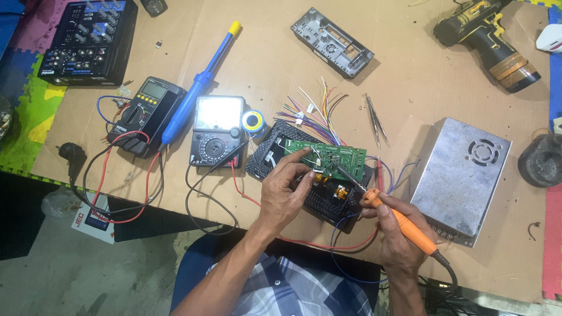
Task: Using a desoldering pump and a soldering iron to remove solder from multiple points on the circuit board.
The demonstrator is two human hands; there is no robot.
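Currently soldering on the green circuit board [325, 157]. Right hand [398, 231] is closed around the orange soldering iron [404, 225], pen-style, with the tip angled up and left from the grip onto the board's middle. Left hand [287, 187] pinches the board's near-left edge, fingers curled; whether it also feeds solder wire, I can't tell. The board sits on a black carbon-pattern housing [328, 202], directly between the two hands, with a loose wire bundle [313, 114] fanning out beyond the iron tip.

My read: a joint is being heated. The next move calls for a steady left hand and a tip kept clear of neighbouring pads.

Count:
- Meters: two, a black digital multimeter [146, 114] and an analog meter [216, 131], both far left of the left hand.
- One solder spool [253, 122], just past the left fingertips.
- One blue desoldering pump [199, 85].
- One pair of tweezers [376, 120], beyond the right-hand grip.
- One metal power supply [462, 175], right of the iron handle.
- One cordless drill [489, 41].
- One grey faceplate [332, 42].
- One audio mixer [88, 41].
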